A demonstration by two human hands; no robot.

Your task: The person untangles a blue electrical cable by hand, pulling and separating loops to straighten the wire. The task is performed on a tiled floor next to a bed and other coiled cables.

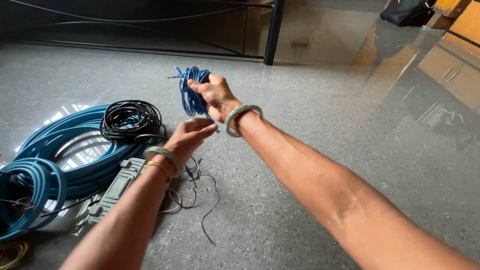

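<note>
Item: blue wire coil (191,95), small, light, floppy, loops prone to slipping apart. Right hand (214,95) clenched around bundle middle; left hand (187,139) pinching trailing end below. Best hold: mid-bundle.

Large blue hose coil (75,150) on grey floor (310,165); black cable coil (131,120) on top; grey plastic strip (115,189) beside.

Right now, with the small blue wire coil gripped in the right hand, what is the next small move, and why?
Probably bring the left hand up to catch the loose strand under the small blue wire coil and lay one more loop onto it. The right hand holds the coil off the grey polished floor, while the left hand sits just below it, and thin dark loose wire trails on the floor.
</note>
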